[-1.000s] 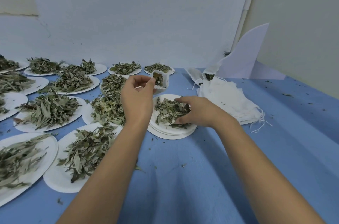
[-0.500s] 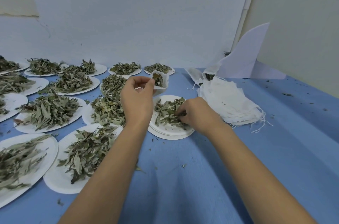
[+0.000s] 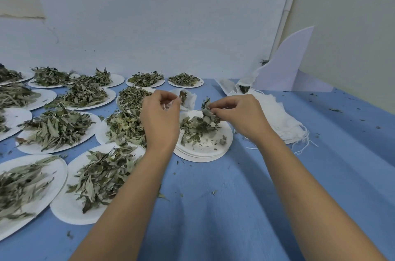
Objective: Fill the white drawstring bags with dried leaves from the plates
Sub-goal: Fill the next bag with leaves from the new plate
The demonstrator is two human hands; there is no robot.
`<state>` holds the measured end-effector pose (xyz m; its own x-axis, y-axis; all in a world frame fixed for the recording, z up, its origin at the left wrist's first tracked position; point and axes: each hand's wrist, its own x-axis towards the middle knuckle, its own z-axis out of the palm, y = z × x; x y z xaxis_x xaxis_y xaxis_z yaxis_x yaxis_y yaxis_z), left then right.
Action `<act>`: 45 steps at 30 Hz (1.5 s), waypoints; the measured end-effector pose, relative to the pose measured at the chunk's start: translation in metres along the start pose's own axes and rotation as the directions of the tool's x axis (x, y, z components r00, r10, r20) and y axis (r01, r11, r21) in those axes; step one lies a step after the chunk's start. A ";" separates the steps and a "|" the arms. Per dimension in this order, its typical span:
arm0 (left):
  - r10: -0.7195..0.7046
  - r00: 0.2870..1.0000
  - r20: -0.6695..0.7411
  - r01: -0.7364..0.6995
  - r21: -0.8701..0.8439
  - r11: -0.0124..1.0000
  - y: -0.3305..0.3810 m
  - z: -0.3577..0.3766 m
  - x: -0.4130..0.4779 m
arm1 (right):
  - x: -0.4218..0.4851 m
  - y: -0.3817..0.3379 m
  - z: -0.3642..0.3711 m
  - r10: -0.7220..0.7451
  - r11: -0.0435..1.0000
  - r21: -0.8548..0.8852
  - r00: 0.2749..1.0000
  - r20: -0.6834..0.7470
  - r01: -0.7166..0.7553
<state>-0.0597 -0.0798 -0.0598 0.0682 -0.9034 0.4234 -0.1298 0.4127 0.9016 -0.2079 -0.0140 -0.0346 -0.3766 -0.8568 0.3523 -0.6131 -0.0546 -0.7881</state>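
Now: your left hand [image 3: 160,119] pinches the bag [image 3: 189,98] open over the plate [image 3: 213,150]; your right hand [image 3: 239,115], fingers curled, grips leaves [image 3: 208,112] just beside it. Keep the mouth wide; push them deep.

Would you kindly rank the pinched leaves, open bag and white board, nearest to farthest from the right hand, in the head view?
1. Pinched leaves, between the fingers of the right hand.
2. Open bag, in the left hand, leftward.
3. White board, back right corner.
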 end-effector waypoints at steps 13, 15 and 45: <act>0.068 0.982 0.178 -0.063 -0.036 0.997 0.004 0.005 -0.009 | 0.001 -0.004 -0.008 0.229 0.768 0.525 0.923 0.308 -0.366; 0.059 0.976 0.208 -0.045 -0.068 0.997 0.004 0.007 -0.010 | 0.001 -0.004 -0.008 0.273 0.751 0.534 0.919 0.284 -0.388; -0.243 0.904 0.351 0.401 -0.503 0.766 0.003 0.009 -0.005 | -0.004 -0.027 0.024 0.075 0.986 0.148 0.996 0.050 -0.082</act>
<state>-0.0693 -0.0754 -0.0600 -0.2536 -0.9582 0.1327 0.4251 0.0128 0.9050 -0.1734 -0.0211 -0.0272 -0.3867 -0.8829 0.2665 -0.4703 -0.0598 -0.8805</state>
